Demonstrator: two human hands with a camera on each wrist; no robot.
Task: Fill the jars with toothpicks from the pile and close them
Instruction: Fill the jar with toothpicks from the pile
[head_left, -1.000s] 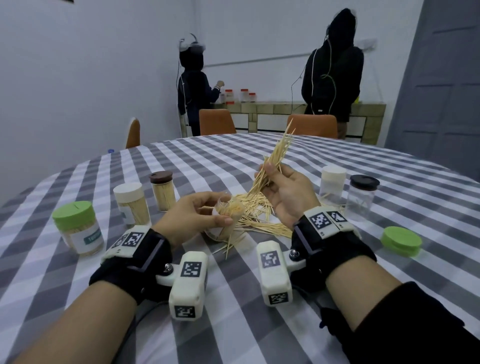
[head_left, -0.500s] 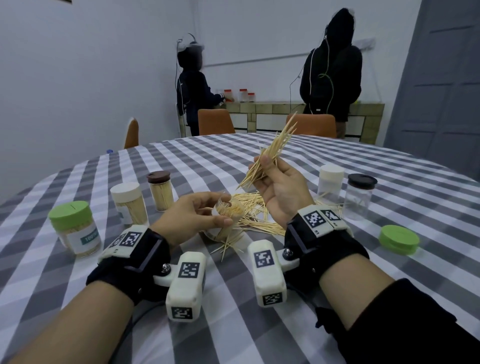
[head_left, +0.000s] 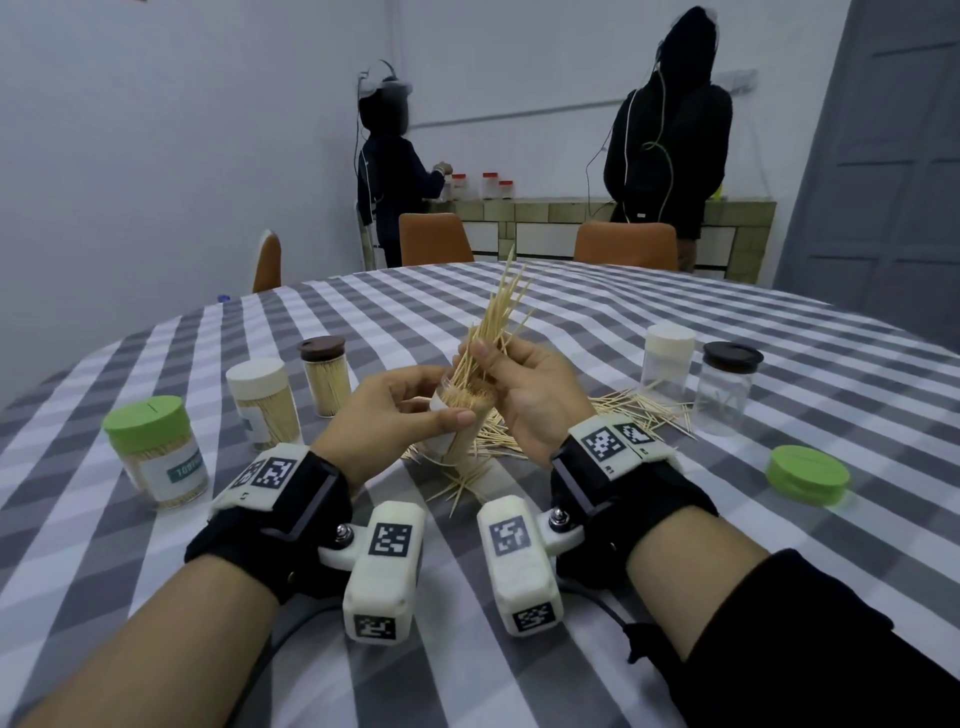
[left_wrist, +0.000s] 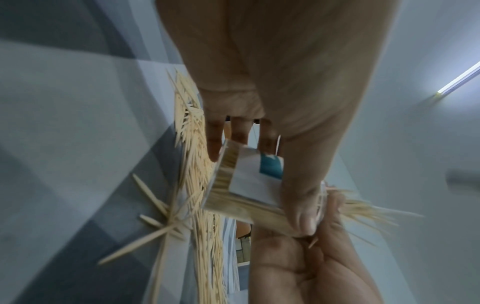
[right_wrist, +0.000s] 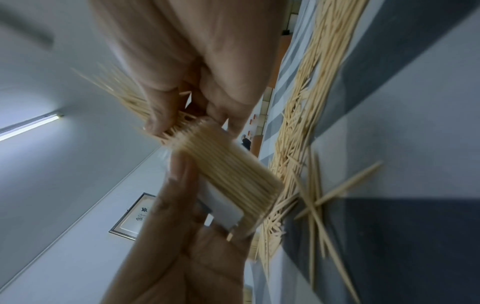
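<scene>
My left hand (head_left: 449, 397) grips an open clear jar (head_left: 452, 441) with a white label, packed with toothpicks and held a little above the checked table (head_left: 571, 322). My right hand (head_left: 485, 364) pinches a bundle of toothpicks (head_left: 501, 312) that points upward, its lower ends at the jar's mouth. The loose pile (head_left: 613, 410) lies on the cloth behind and under both hands. In the left wrist view the jar (left_wrist: 249, 185) sits between thumb and fingers, the bundle (left_wrist: 363, 207) sticking out beyond it. The right wrist view shows the jar (right_wrist: 228, 172), the bundle (right_wrist: 124, 94) and the pile (right_wrist: 306, 102).
At the left stand three closed, filled jars: green lid (head_left: 156, 452), white lid (head_left: 262, 402), brown lid (head_left: 324, 374). At the right stand two empty jars, white lid (head_left: 667, 358) and black lid (head_left: 727, 389), plus a loose green lid (head_left: 808, 475). Two people stand at the back counter.
My right hand has brought the bundle down and left from mid-air to the jar's mouth. My left hand has raised the jar toward it.
</scene>
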